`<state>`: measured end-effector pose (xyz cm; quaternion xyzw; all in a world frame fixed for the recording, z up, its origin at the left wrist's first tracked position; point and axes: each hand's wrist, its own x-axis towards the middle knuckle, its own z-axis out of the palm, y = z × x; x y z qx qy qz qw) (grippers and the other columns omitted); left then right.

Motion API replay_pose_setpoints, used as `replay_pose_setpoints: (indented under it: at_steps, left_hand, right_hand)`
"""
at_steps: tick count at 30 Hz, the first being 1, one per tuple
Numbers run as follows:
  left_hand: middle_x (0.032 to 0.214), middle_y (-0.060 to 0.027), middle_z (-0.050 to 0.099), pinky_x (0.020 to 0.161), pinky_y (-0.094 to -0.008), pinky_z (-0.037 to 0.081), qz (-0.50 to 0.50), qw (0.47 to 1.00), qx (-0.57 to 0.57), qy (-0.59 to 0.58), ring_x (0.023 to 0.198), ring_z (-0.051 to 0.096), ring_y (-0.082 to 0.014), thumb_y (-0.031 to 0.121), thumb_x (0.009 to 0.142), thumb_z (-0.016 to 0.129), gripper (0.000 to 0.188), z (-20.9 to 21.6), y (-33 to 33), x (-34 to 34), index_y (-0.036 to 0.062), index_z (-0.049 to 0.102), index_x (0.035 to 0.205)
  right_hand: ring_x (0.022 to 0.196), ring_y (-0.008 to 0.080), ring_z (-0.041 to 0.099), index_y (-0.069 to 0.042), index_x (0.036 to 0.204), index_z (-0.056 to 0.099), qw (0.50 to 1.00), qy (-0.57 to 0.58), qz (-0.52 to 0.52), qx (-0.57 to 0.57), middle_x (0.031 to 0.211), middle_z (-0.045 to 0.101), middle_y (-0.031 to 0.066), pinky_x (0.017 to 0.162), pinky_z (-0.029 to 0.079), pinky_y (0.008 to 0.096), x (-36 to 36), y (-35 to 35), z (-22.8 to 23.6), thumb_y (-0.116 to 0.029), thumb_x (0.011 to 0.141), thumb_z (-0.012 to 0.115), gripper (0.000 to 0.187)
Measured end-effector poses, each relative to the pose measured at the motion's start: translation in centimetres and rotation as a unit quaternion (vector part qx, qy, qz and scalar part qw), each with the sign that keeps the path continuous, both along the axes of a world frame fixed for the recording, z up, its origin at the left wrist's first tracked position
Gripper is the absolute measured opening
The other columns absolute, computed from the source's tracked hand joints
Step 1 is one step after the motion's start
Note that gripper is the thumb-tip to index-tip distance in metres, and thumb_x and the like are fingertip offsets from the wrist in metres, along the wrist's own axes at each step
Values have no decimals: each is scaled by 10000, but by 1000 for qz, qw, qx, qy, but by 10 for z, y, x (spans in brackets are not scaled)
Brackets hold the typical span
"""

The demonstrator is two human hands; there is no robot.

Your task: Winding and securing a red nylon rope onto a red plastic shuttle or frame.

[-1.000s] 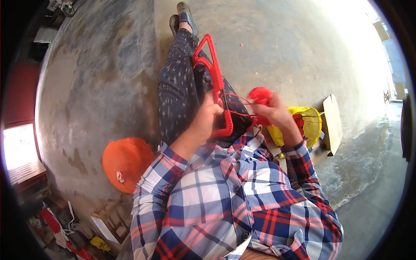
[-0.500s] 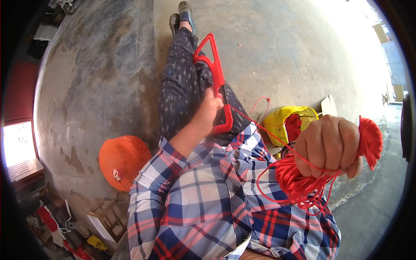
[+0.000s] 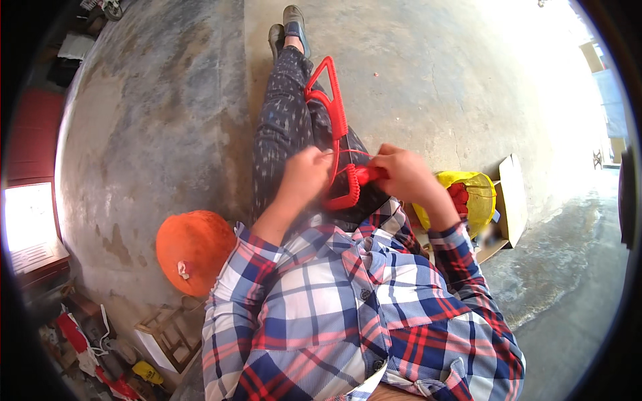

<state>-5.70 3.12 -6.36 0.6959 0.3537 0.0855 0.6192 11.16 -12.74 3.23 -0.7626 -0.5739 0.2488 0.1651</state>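
Note:
A red plastic frame with toothed edges lies lengthwise over my lap. My left hand is closed beside its middle bar. From my left fingertips a thin red cord crosses the frame to my right hand. That hand is closed too, just right of the frame, around a bunched red cord. Most of the bunch is hidden by my hand and the frame. Motion blurs both hands slightly.
A yellow bag with red stuff inside stands at my right, against an opened cardboard box. An orange rounded object sits on the concrete floor at my left. Behind it are a wooden frame and assorted clutter.
My right hand has swung in from the far right to the frame with the cord bunch. My left hand has shifted off the frame's bar and now pinches cord.

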Motion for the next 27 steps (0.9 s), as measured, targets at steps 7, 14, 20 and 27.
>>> replay_pose_setpoints:
  at_steps: [7,14,20,27]
  left_hand:
    - [713,-187,631,600,-382,484,128,970,199,-56,672,658,-293,195,900,596,192,72,-4,10,8,566,866]
    - [740,3,550,411,-228,337,124,901,-324,-259,506,452,-57,142,908,503,104,136,-25,26,77,539,835]
    - [772,3,576,502,-209,372,79,949,-273,-136,614,500,-44,201,890,582,112,75,-17,25,92,585,863]
    - [955,-29,576,733,-270,475,183,940,-255,-138,820,552,-111,222,898,567,255,48,-30,43,78,516,1102]
  right_hand:
    - [888,275,650,-6,1059,666,955,251,-109,110,1031,638,155,749,514,369,-17,17,-12,-158,739,723,360]
    - [1234,260,488,-24,1171,592,942,171,-48,286,1280,519,143,1017,392,374,-23,0,41,-158,793,691,414]
    - [594,93,437,-75,974,526,528,740,-37,415,722,445,-41,606,365,294,61,-81,103,-328,970,494,255]
    - [580,85,354,-6,974,516,579,569,-132,569,683,397,-8,543,299,256,91,-140,109,-221,947,497,218]
